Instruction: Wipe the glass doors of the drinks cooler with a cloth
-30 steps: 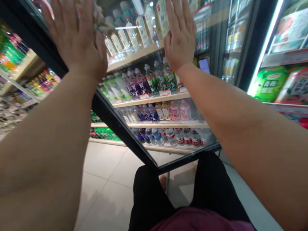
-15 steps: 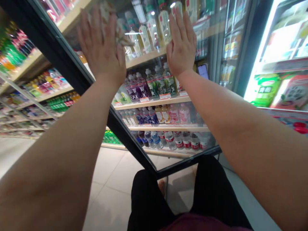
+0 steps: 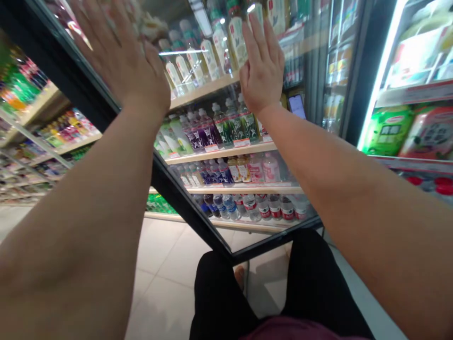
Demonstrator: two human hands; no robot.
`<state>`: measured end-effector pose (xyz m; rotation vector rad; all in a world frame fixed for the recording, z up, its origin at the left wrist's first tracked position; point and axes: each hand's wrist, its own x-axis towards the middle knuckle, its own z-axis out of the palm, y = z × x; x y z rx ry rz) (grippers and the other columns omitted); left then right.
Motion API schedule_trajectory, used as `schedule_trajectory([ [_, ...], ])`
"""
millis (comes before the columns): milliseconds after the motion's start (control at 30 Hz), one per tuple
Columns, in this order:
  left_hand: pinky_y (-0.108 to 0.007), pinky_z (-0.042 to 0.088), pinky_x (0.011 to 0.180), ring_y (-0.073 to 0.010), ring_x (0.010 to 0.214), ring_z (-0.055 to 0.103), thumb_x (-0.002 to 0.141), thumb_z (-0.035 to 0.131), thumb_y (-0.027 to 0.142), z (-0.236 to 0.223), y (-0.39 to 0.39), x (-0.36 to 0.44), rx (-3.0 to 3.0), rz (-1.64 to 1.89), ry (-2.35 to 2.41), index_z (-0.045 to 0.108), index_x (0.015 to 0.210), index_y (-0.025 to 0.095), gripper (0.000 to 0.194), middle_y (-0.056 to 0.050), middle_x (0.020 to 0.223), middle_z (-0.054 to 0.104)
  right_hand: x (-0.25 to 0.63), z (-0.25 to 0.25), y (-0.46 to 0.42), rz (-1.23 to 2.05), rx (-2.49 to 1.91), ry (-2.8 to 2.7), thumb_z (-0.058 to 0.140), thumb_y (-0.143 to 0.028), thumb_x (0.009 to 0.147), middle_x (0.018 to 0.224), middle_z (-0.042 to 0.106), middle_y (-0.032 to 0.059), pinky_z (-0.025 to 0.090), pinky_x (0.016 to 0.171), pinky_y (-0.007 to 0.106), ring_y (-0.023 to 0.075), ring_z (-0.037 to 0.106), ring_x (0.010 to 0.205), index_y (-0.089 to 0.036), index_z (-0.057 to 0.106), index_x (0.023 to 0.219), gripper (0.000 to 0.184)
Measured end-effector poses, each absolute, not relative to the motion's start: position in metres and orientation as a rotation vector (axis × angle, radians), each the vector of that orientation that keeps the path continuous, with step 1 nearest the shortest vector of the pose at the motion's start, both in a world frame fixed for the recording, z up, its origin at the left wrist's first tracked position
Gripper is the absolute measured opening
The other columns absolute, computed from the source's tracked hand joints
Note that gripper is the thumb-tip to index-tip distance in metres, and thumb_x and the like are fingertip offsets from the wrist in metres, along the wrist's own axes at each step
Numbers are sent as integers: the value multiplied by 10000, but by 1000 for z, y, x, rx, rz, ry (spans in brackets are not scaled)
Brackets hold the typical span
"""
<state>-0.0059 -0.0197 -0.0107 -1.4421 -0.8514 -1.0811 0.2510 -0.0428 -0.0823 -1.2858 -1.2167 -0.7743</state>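
My left hand [image 3: 123, 61] lies spread near the door's left frame, pressing a crumpled pale cloth [image 3: 153, 26] against the glass. Only part of the cloth shows past my thumb and fingers. On the right, my right hand [image 3: 262, 71] rests flat on the same glass door [image 3: 198, 101], fingers stretched upward, with nothing in it. Dark framing [image 3: 184, 203] borders the door, whose bottom corner sits between my knees. Through the glass appear shelves of bottled drinks [image 3: 208, 127].
An open-fronted lit cooler section with green packs [image 3: 389, 130] and pink packs [image 3: 430, 132] stands at right. Store shelves [image 3: 67, 127] full of drinks run along the left. Below are pale floor tiles [image 3: 166, 255] and my black-trousered legs [image 3: 221, 297].
My left hand has slid up and to the left across the glass with the cloth under it. My right hand stays almost in place on the door.
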Motion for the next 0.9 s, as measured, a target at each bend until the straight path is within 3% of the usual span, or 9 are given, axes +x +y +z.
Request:
schedule_trajectory([
  [33, -192, -395, 1082, 103, 1201, -563, 1052, 417, 235, -8, -18, -7, -1391, -1122, -886, 153, 1711, 249, 710, 32, 1756, 189, 252, -83, -43, -774, -1270, -1220, 253, -405, 821, 1712, 319, -147, 104, 1338, 289, 79, 180, 1639, -344, 440, 1633, 835],
  [100, -224, -366, 1145, 51, 1346, -506, 1055, 411, 288, -9, -20, -9, -1527, -990, -803, 201, 1709, 301, 688, 84, 1773, 131, 253, -83, -41, -767, -1244, -1220, 266, -408, 817, 1711, 299, -165, 111, 1337, 290, 67, 158, 1639, -362, 439, 1631, 833],
  [200, -328, -226, 1304, -146, 1636, -135, 997, 528, 420, -15, -32, -15, -1962, -648, -599, 415, 1625, 419, 638, 196, 1763, 100, 256, -82, -36, -740, -1249, -1228, 334, -419, 758, 1697, 272, -204, 129, 1344, 314, 87, 161, 1642, -401, 452, 1620, 870],
  [300, -402, -134, 1352, -267, 1652, 65, 894, 642, 402, -19, -35, -24, -2071, -589, -549, 472, 1599, 413, 725, 205, 1754, 128, 257, -80, -32, -742, -1226, -1226, 372, -401, 746, 1694, 270, -212, 118, 1357, 333, 101, 184, 1644, -371, 452, 1628, 887],
  [400, -352, -132, 1339, -215, 1644, 67, 910, 552, 356, -23, -19, -30, -1840, -772, -513, 311, 1682, 359, 809, 205, 1759, 46, 259, -80, -27, -739, -1203, -1200, 377, -405, 747, 1690, 296, -209, 78, 1357, 313, 91, 194, 1640, -374, 464, 1616, 874],
  [500, -306, -29, 1351, -149, 1627, 118, 1004, 337, 326, -27, 6, -34, -1553, -1158, -463, 189, 1697, 327, 709, 220, 1738, 59, 263, -79, -18, -730, -1220, -1195, 392, -442, 692, 1678, 318, -217, 66, 1338, 259, 89, 198, 1636, -437, 479, 1588, 900],
  [600, -304, 15, 1355, -143, 1626, 126, 1040, 259, 363, -28, 19, -35, -1450, -1346, -433, 138, 1688, 313, 661, 193, 1734, 98, 268, -76, -8, -723, -1156, -1205, 398, -452, 656, 1674, 310, -228, 63, 1347, 292, 110, 176, 1645, -444, 475, 1589, 936],
  [767, -391, -110, 1358, -225, 1651, 28, 985, 476, 497, -34, -9, -29, -1971, -974, -498, 408, 1618, 378, 647, 178, 1750, 178, 266, -75, -13, -635, -1140, -1178, 404, -450, 647, 1643, 373, -228, 92, 1357, 346, 124, 229, 1633, -495, 527, 1517, 880],
  [900, -450, -101, 1364, -254, 1650, 53, 925, 606, 444, -40, -20, -23, -2074, -951, -601, 408, 1627, 395, 730, 155, 1745, 224, 260, -84, -29, -700, -1096, -1247, 335, -383, 807, 1723, 302, -122, 71, 1377, 439, 145, 159, 1654, -280, 440, 1634, 840],
])
